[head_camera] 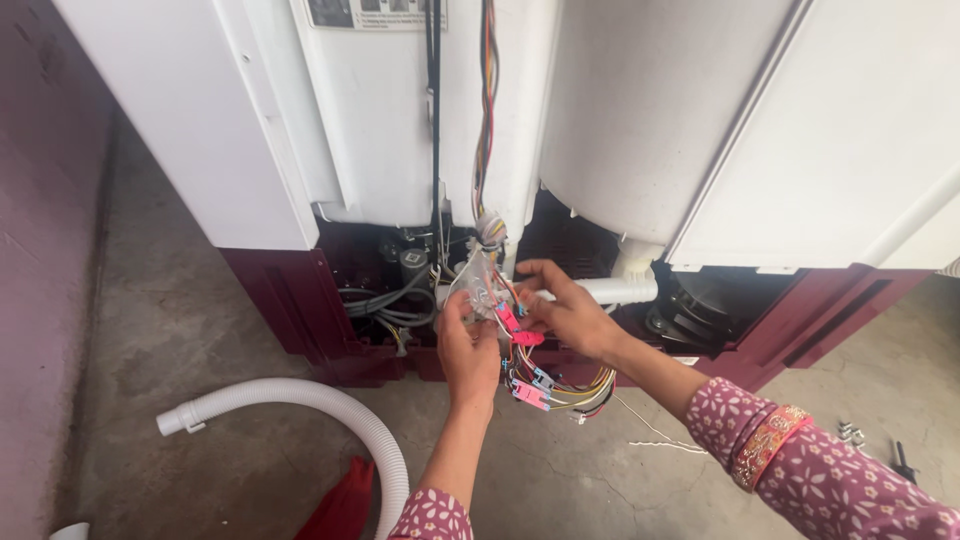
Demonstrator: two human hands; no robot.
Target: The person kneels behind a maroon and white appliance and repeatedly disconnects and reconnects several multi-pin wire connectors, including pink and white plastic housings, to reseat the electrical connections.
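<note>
Hanging top to bottom down the open back of the white washing machine (420,110), one wire harness (490,90) ends in a clear plastic sleeve (480,285). The left hand (468,350) pinches that sleeve; the right hand (570,312) grasps the wires beside several pink connectors (528,395). One white drain hose (300,405) curves across the floor

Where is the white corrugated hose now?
The white corrugated hose lies on the concrete floor at lower left, left of the left hand.

I pinch a clear plastic bag (478,283) bunched around the wiring. Coloured wires (560,385) with pink connectors (530,393) loop below it.
</note>
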